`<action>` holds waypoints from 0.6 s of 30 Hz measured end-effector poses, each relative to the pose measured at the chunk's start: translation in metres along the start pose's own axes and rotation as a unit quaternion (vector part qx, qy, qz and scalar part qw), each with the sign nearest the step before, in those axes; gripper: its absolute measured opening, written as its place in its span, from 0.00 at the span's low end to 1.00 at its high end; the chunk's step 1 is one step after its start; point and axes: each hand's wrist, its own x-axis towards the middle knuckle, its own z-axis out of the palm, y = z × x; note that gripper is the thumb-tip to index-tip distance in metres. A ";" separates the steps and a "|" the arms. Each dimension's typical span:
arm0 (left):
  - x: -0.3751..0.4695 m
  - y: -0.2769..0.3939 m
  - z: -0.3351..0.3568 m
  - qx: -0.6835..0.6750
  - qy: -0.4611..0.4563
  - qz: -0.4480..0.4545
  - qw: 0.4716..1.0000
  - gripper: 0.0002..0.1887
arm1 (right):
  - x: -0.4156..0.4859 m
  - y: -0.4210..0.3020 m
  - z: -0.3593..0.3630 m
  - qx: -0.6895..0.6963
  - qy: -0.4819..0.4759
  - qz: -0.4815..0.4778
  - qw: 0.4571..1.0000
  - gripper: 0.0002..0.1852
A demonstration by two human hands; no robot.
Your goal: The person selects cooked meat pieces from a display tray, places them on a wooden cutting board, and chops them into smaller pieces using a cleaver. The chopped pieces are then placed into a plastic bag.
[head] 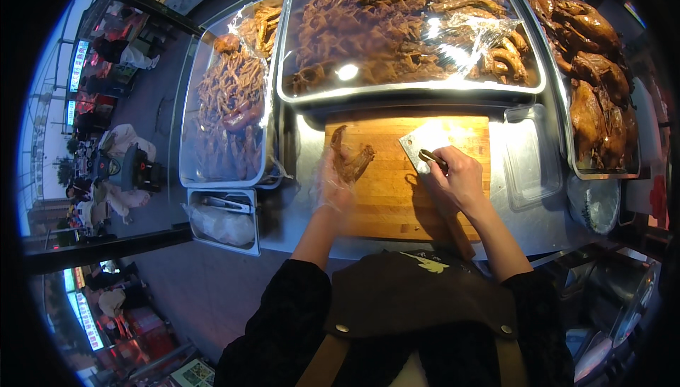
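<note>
My left hand (336,187), in a clear plastic glove, holds a brown cooked poultry piece (353,163), bent in a V shape, over the left part of the wooden cutting board (382,211). In my right hand (459,177), which looks bare, is a small metal tool (433,159), perhaps tweezers. Beneath that hand a cleaver (414,145) lies across the board. Its hole-punched blade points away from me, and its wooden handle (459,235) comes back past my wrist; my hand and forearm hide the middle.
Behind the board stands a wide tray of braised meat (409,89) under plastic film. Another film-covered tray (183,174) holds poultry feet at left, above a small bin with tongs (228,203). Whole cooked birds (589,116) fill the right tray, beside a clear plastic container (531,169).
</note>
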 end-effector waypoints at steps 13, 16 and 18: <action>-0.010 0.010 0.001 -0.006 -0.031 -0.027 0.999 0.14 | -0.001 -0.002 0.004 -0.003 -0.009 0.000 1.000 0.06; -0.011 0.009 0.001 -0.036 -0.067 -0.043 0.996 0.14 | -0.002 -0.003 0.007 0.005 -0.011 0.003 1.000 0.06; -0.011 0.010 -0.001 -0.054 -0.087 -0.057 0.993 0.14 | -0.003 -0.004 0.008 0.009 -0.011 0.003 1.000 0.07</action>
